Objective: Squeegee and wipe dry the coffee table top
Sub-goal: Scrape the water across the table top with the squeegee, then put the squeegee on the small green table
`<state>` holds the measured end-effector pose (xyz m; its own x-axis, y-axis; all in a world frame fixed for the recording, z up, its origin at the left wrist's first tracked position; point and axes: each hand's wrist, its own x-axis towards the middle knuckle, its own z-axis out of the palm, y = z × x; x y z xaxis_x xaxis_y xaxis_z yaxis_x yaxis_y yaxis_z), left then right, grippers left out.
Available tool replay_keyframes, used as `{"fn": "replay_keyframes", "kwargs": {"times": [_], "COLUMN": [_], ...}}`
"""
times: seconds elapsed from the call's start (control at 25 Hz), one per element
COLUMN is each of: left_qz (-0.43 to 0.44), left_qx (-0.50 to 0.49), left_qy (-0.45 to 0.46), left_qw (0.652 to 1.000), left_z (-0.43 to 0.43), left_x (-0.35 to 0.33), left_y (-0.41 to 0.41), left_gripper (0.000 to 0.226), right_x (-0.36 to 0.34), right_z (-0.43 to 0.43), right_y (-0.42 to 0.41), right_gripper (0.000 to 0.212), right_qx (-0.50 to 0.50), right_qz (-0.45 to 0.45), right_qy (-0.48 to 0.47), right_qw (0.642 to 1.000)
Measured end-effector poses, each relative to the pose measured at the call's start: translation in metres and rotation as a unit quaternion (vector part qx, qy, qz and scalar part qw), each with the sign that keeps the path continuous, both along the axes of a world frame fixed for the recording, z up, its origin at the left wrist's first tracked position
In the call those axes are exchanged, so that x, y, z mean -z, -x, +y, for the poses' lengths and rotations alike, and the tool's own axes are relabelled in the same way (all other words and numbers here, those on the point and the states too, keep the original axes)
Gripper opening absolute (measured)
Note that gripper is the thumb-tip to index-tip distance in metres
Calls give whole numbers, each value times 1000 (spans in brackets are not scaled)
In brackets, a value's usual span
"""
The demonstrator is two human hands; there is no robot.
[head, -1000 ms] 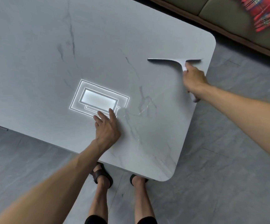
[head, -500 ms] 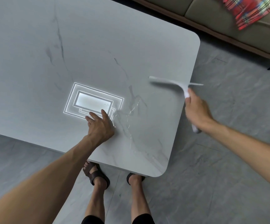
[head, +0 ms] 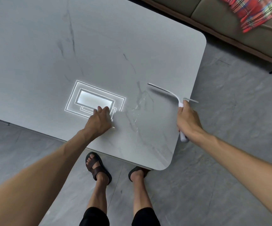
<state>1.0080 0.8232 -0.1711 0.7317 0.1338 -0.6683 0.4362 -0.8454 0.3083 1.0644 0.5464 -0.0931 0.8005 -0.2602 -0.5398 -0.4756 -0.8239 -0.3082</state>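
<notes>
Observer: squeegee (head: 163, 90) has come down the right side of the bench (head: 132, 38), from the far corner to mid-frame right. Right hand (head: 187, 121) has its fingers clamped round the white handle.
Recorder: Blade on the surface?
Observer: Cannot tell; it is blurred, with shadow beneath. Water streaks (head: 136, 110) lie just left of it, uncleared. Left hand (head: 99, 123) stays planted, fingers bent, tips on the bench, holding nothing.
Recorder: Meaning?
Observer: One stroke likely done. The wet patch needs the next pass; wiping not begun.

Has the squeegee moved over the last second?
Yes. The squeegee in the right hand has come from near the far right corner of the table toward the person, along its right edge.
</notes>
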Motion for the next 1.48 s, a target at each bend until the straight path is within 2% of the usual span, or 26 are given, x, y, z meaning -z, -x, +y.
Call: {"fn": "replay_keyframes", "kwargs": {"times": [0.08,0.12,0.2,0.28,0.48,0.6,0.68,0.84,0.92,1.04,1.12,1.36,1.48], "left_qz": [-6,-3,5,25,82,56,42,39,18,-25,-49,-105,-151], "left_qx": [-30,-23,-21,-47,-27,-34,-43,-62,-122,-264,-335,-445,-509], "left_qy": [29,38,56,75,101,100,109,112,112,175,216,283,301], "left_qw": [999,999,998,996,991,993,992,991,986,948,916,843,792], "left_z": [20,30,46,62,97,116,126,140,140,113,75,-52,-100], "left_x": [-3,-5,-8,-14,-55,-104,-145,-219,-257,-312,-347,-417,-438], "left_y": [13,21,38,52,74,79,86,117,144,190,220,298,351], "left_gripper": [47,45,46,47,43,42,42,43,40,30,24,21,15], "right_x": [-11,-15,-20,-20,-54,-94,-125,-179,-204,-235,-256,-315,-337], "right_z": [6,10,16,26,62,97,124,164,177,189,185,158,140], "right_y": [18,29,44,49,57,66,71,79,84,100,118,187,233], "right_gripper": [35,34,30,27,26,25,24,25,18,11,9,11,16], "right_qx": [-71,-118,-216,-258,-229,-196,-146,-63,-48,-58,-122,-272,-340], "right_qz": [-36,-38,-19,1,22,48,90,225,273,314,342,363,356], "right_qy": [31,17,-15,-3,11,-53,-138,-310,-358,-418,-421,-389,-380], "right_qw": [996,992,976,966,973,978,975,921,892,851,831,801,783]}}
